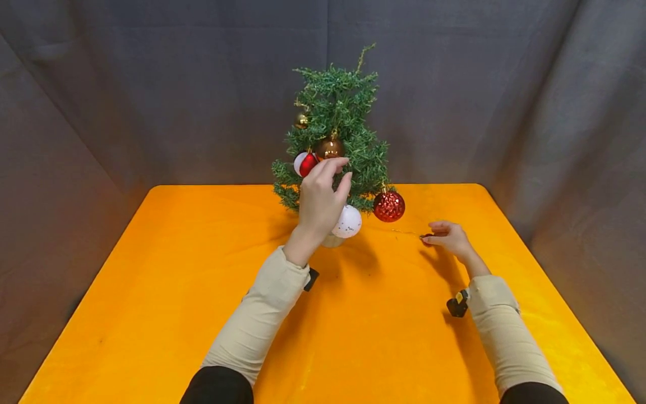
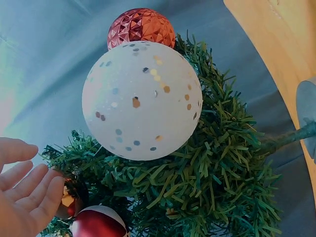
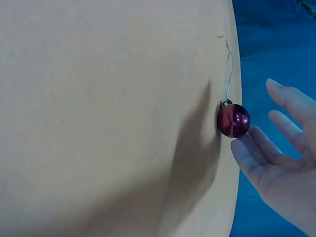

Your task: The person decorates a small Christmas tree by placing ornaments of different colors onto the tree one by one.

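A small artificial Christmas tree [image 1: 338,90] hung with baubles stands at the back centre. My left hand [image 1: 321,201] is held in front of its lower branches, fingers loosely bent with nothing between them. Close to it hang a glittery white bauble [image 2: 143,101], a red-and-white bauble [image 2: 98,223] and a copper bauble [image 1: 330,147]. To the right, my right hand [image 3: 289,165] reaches to a small dark red bauble [image 3: 233,120] with a thin hanging string [image 3: 228,64]. In the right wrist view its fingers are spread beside the bauble, fingertips next to or touching its lower side.
A faceted red bauble [image 1: 389,206] hangs low on the tree's right side; a small gold bauble [image 1: 301,120] hangs upper left. An orange cloth [image 1: 176,314] covers the table. Grey curtains [image 1: 202,101] enclose the back and sides.
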The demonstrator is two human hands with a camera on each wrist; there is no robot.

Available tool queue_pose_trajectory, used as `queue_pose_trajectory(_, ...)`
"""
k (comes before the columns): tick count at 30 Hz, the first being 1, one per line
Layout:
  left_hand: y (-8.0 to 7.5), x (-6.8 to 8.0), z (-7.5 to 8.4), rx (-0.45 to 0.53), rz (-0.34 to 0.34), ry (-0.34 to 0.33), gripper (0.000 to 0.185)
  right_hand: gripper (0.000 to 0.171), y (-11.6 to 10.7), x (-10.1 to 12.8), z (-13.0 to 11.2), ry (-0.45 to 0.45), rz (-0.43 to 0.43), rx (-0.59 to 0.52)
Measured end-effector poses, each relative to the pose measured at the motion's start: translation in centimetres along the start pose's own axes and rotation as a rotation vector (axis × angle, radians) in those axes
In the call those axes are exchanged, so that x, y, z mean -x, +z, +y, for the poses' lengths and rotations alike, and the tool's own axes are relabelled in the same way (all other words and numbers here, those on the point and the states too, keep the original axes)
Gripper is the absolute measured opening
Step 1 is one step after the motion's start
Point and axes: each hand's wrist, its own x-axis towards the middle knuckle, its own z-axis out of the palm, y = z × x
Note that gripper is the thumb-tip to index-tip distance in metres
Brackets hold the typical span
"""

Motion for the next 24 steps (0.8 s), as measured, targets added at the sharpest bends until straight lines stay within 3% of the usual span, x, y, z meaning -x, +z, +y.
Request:
queue_pose_trajectory(13,0.2,-0.2,0.1,-0.068,0.016,-0.003,0.017,0.043,0.4,-0.2,0.8,0.035,-0.036,0.037)
queue_pose_trajectory(24,0.4,-0.3,0.1,-0.118,0.013,-0.027,0.016,0.041,0.7,-0.5,1.3,0.052,0.017,0.090)
